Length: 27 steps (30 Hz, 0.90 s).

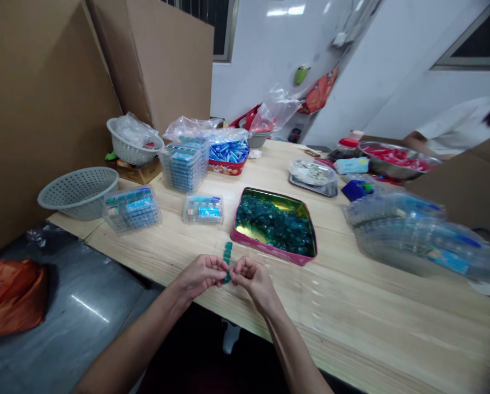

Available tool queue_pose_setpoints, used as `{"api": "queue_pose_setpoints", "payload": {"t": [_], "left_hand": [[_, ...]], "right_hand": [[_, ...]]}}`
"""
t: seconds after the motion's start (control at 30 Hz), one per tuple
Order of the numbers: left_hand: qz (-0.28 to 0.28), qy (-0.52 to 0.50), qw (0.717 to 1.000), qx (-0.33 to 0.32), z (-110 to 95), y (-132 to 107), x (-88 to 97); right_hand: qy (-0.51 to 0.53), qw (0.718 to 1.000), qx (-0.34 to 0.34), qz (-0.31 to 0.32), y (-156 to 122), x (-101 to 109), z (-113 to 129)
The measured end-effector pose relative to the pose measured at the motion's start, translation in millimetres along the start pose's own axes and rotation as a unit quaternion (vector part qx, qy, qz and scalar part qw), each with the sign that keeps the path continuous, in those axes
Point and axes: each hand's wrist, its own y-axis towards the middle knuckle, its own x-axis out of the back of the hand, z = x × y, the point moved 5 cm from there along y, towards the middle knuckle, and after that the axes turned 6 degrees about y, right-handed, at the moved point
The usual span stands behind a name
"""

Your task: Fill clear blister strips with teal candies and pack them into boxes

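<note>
Near the table's front edge, my left hand (206, 274) and my right hand (249, 275) meet with their fingertips almost touching. Both are closed in a pinch; whatever is between the fingers is too small and hidden to make out. A short row of small teal-green pieces (227, 253) lies on the table beneath and just beyond my fingertips, its near part partly covered by them. Beyond my right hand stands a rectangular tin (274, 254) with a pink outside and gold inside. Many shiny dark teal pieces (275, 221) lie in it.
Clear plastic cases (203, 210) with blue contents stand left of the tin, with taller stacks (183, 167) behind. A grey basket (78, 191) sits at the left edge. Bagged cases (417, 235) lie right. Behind is a metal bowl (386, 169) of red-pink items, near a person in white (458, 123).
</note>
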Motion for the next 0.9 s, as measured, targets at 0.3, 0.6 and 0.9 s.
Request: {"api": "queue_pose_setpoints", "payload": {"t": [0.3,0.6,0.9], "left_hand": [[-0.004,-0.036,0.998,0.051,4.6,-8.3,0.1],[-0.115,0.189,0.972,-0.074,-1.8,-3.5,14.9],[-0.166,0.626,0.752,-0.119,4.5,-3.4,5.6]], "right_hand": [[-0.021,1.0,0.019,-0.001,-2.8,-6.7,6.5],[-0.061,0.997,-0.047,-0.004,-3.7,0.1,-20.8],[-0.435,0.898,0.031,-0.062,-7.6,-5.7,-18.7]]}}
